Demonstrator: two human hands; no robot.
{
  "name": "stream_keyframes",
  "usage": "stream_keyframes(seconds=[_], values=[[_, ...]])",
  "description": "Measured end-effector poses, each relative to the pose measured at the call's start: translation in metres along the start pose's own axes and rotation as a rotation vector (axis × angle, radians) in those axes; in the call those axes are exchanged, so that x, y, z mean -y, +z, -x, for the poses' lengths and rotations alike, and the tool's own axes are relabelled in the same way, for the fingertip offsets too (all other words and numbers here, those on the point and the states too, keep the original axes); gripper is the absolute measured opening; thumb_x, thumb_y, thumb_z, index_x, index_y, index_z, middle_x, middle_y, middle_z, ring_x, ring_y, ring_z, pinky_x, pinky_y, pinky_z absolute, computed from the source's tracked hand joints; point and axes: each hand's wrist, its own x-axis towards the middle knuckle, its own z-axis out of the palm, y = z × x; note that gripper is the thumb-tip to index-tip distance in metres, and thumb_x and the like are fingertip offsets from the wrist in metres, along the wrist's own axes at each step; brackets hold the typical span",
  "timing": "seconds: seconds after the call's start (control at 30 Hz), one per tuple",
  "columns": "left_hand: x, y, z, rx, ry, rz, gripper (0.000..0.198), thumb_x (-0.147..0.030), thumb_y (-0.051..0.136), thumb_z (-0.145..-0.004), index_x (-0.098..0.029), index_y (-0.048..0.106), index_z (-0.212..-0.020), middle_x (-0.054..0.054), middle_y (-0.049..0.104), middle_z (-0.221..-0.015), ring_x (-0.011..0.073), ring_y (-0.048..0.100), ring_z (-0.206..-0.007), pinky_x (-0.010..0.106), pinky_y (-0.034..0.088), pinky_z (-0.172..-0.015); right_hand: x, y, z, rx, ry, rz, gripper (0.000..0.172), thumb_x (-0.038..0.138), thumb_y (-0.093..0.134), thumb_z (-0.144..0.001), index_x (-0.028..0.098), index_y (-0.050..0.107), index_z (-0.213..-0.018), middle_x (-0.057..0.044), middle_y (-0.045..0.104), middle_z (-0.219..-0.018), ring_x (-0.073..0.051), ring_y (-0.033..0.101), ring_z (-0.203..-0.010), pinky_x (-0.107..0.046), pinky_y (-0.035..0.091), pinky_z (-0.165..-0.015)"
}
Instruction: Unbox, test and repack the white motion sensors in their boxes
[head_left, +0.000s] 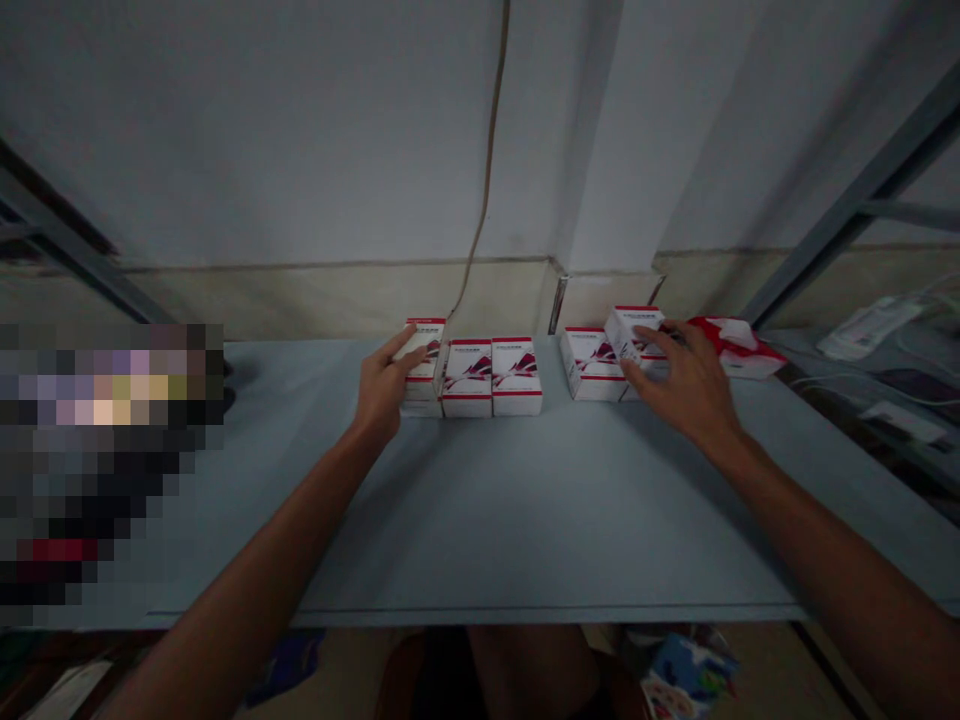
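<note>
Small white cardboard boxes with red edges and a dark red printed pattern are in two groups on the table. My left hand (382,385) is closed around the left box (429,362), which sits higher than its neighbours, with another box's front (422,408) showing below it. Directly to its right, a middle box (468,380) and a third box (516,375) lie side by side. My right hand (682,375) grips the right box (630,325), raised over a mostly hidden box and beside a lower box (592,362). My fingers cover part of both held boxes.
The grey-blue table (480,530) stands against the wall. A red and white packet (739,345) lies just beyond my right hand. A cable (491,140) hangs down the wall behind the boxes. Metal frame posts (832,215) rise at both sides. A pixelated area covers the left.
</note>
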Motion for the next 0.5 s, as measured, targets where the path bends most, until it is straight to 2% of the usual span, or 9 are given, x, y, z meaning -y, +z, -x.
stream_keyframes(seconds=[0.2,0.3,0.37,0.43,0.47,0.5], values=[[-0.001,0.002,0.001,-0.007,0.007,0.014,0.068,-0.026,0.082,-0.074,-0.020,0.069,-0.141,0.011,0.080,-0.121,0.0201,0.076,-0.084,0.035,0.061,-0.083,0.003,-0.001,0.001,0.009,0.008,0.031,0.051,0.045,0.067,-0.092,0.020,0.071,-0.136,-0.018,0.060,-0.146,-0.038,0.057,-0.137,-0.060,0.049,-0.113],[-0.003,0.002,0.000,0.019,-0.013,0.010,0.067,-0.026,0.081,-0.075,-0.020,0.069,-0.140,0.011,0.080,-0.121,0.0208,0.076,-0.086,0.036,0.061,-0.085,0.002,0.000,0.001,-0.003,0.009,0.003,0.049,0.043,0.069,-0.090,0.021,0.073,-0.134,-0.017,0.062,-0.146,-0.038,0.058,-0.137,-0.059,0.049,-0.114],[-0.004,0.000,-0.002,0.061,-0.027,-0.007,0.067,-0.029,0.080,-0.078,-0.020,0.067,-0.143,0.011,0.078,-0.124,0.0238,0.077,-0.094,0.039,0.060,-0.091,0.001,-0.003,-0.001,-0.053,0.024,-0.060,0.043,0.040,0.072,-0.088,0.021,0.076,-0.127,-0.015,0.064,-0.143,-0.036,0.060,-0.135,-0.058,0.048,-0.115],[-0.007,-0.003,-0.003,0.059,0.006,-0.059,0.065,-0.035,0.076,-0.083,-0.020,0.064,-0.145,0.013,0.074,-0.132,0.0275,0.074,-0.109,0.044,0.058,-0.100,-0.001,-0.009,-0.004,-0.168,0.062,-0.149,0.038,0.037,0.074,-0.086,0.020,0.079,-0.119,-0.015,0.067,-0.139,-0.036,0.062,-0.132,-0.057,0.047,-0.117],[-0.008,-0.005,-0.002,0.016,0.079,-0.119,0.063,-0.037,0.074,-0.086,-0.021,0.063,-0.146,0.013,0.071,-0.138,0.0289,0.070,-0.120,0.045,0.054,-0.107,-0.001,-0.013,-0.005,-0.246,0.081,-0.204,0.038,0.037,0.075,-0.087,0.019,0.078,-0.120,-0.016,0.067,-0.138,-0.036,0.062,-0.132,-0.058,0.046,-0.119],[-0.011,-0.006,0.001,-0.054,0.198,-0.203,0.060,-0.039,0.073,-0.089,-0.022,0.062,-0.145,0.012,0.066,-0.145,0.0297,0.063,-0.132,0.046,0.049,-0.114,0.000,-0.017,-0.006,-0.267,0.073,-0.276,0.043,0.038,0.073,-0.089,0.020,0.074,-0.129,-0.017,0.063,-0.145,-0.036,0.058,-0.137,-0.058,0.042,-0.122]])
